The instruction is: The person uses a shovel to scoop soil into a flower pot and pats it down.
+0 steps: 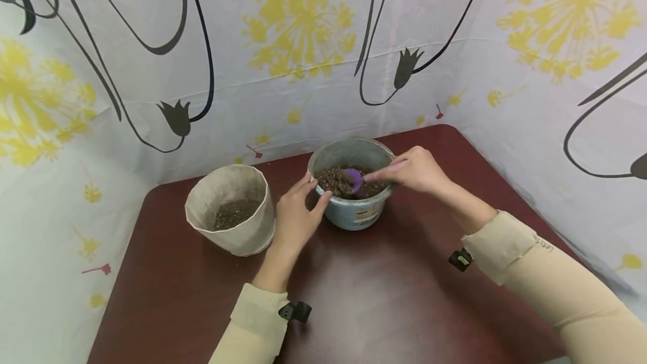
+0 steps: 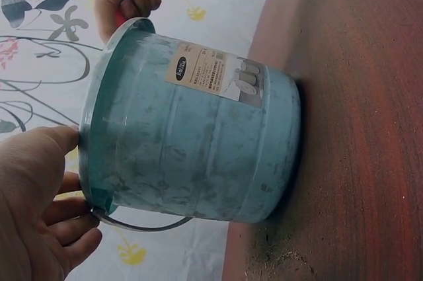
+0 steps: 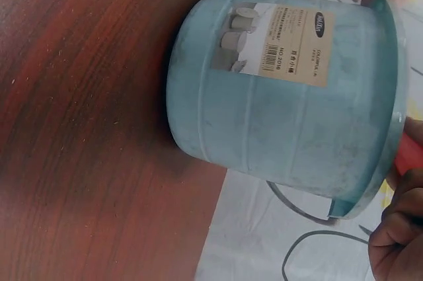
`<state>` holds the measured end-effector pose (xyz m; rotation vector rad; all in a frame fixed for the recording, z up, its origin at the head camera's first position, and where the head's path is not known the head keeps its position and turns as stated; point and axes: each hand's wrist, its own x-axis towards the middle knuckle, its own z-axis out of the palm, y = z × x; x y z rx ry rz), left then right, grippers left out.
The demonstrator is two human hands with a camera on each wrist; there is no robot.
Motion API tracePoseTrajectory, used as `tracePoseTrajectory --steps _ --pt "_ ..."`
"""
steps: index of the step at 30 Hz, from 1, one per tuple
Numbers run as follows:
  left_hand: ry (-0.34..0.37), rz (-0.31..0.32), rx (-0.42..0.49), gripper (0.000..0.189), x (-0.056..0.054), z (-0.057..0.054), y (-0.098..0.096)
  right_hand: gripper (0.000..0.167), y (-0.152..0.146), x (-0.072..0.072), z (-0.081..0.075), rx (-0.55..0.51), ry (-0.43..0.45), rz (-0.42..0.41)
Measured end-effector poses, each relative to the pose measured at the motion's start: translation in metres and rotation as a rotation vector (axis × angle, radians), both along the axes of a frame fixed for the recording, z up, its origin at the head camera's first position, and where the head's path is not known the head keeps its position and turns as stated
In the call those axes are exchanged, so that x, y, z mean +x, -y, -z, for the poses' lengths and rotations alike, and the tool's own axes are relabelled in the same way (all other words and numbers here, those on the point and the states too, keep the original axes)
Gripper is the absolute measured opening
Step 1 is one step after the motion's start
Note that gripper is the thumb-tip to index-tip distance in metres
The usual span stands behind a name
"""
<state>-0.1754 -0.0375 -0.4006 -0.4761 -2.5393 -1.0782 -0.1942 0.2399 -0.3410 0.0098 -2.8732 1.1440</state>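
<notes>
A light-blue bucket (image 1: 349, 212) with a paper label stands upright on the table, dark crumbly soil (image 1: 333, 181) inside it. My right hand (image 1: 417, 170) grips a small trowel by its reddish handle (image 3: 411, 155); its purple blade (image 1: 355, 180) is in the soil. With thumb and fingers spread apart, my left hand (image 1: 298, 212) touches the left side of the bucket's rim. In the left wrist view, the left hand (image 2: 39, 201) lies beside the rim near the bucket's thin bail handle (image 2: 152, 228).
Left of the bucket stands a cream planter (image 1: 253, 229), partly filled with soil (image 1: 233, 213). Both rest on a dark red-brown table (image 1: 364, 296). Behind and beside it hangs a white floral-print cloth (image 1: 323, 100). Crumbs of soil (image 2: 284, 261) lie near the bucket's base.
</notes>
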Motion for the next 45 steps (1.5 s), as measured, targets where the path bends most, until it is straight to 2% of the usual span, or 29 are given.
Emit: tracePoseTrajectory --steps 10,15,37,45 --pt "-0.017 -0.002 -0.004 0.049 0.001 0.003 0.0 0.043 -0.021 0.009 0.002 -0.178 0.055 0.008" --pt "-0.014 -0.007 -0.01 0.048 0.002 0.003 0.0 0.037 -0.028 0.013 0.002 -0.221 0.057 -0.006" --pt "0.021 -0.006 -0.059 0.049 0.003 -0.002 -0.002 0.034 -0.054 0.024 -0.003 -0.219 0.042 0.051" --pt "0.004 -0.006 -0.054 0.048 0.003 -0.005 -0.005 0.031 -0.06 0.026 -0.002 -0.24 0.019 0.036"
